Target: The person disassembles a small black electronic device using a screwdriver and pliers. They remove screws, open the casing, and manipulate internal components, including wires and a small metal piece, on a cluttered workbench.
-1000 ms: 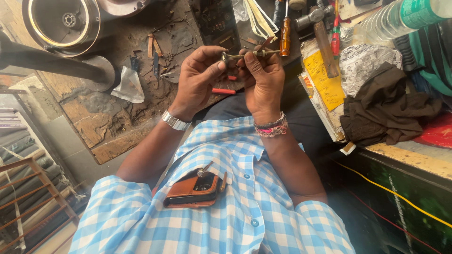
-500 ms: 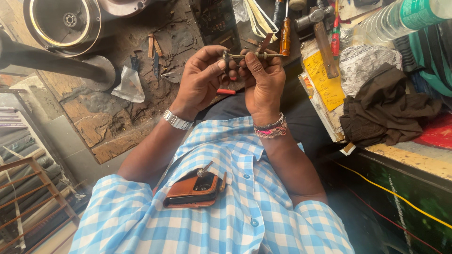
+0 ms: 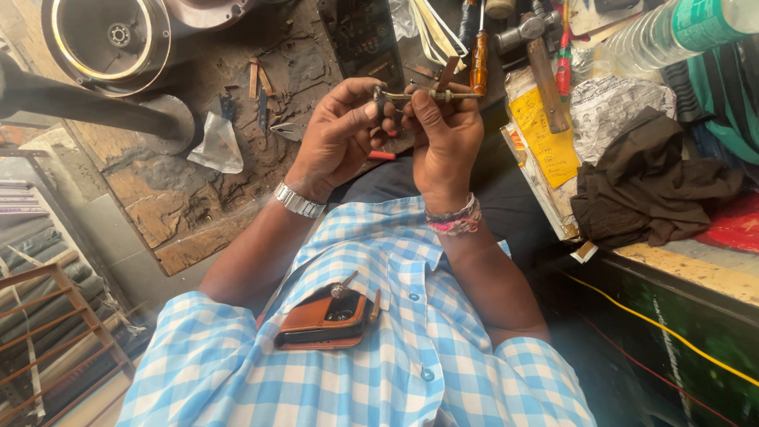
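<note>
Head view, looking down the person's chest: both hands meet at upper centre of the frame, closed around a slim metal bolt-like rod [image 3: 431, 94] that lies level between them. The left hand [image 3: 341, 136] pinches the rod's left end between thumb and fingertips; the right hand [image 3: 444, 133] wraps its fingers around the middle, with the brass-coloured tip sticking out to the right. A metal watch [image 3: 299, 200] sits on the left wrist, and pink and dark thread bands [image 3: 454, 219] circle the right wrist.

Just behind the hands, at the top of the frame, an orange-handled screwdriver [image 3: 479, 62] stands near a hammer [image 3: 541, 62] with a wooden handle. Below the hammer lies a yellow paper [image 3: 545, 142], and right of it a crumpled dark brown cloth [image 3: 648, 186] rests on the bench [image 3: 696, 273]. A clear plastic bottle [image 3: 672, 33] lies in the upper right corner.

In the upper left sits a round metal housing [image 3: 107, 39], with a small clear plastic bag [image 3: 217, 146] on the worn surface below it. Lower centre, the blue checked shirt [image 3: 411, 356] has a brown phone case [image 3: 322, 323] tucked in its chest pocket.
</note>
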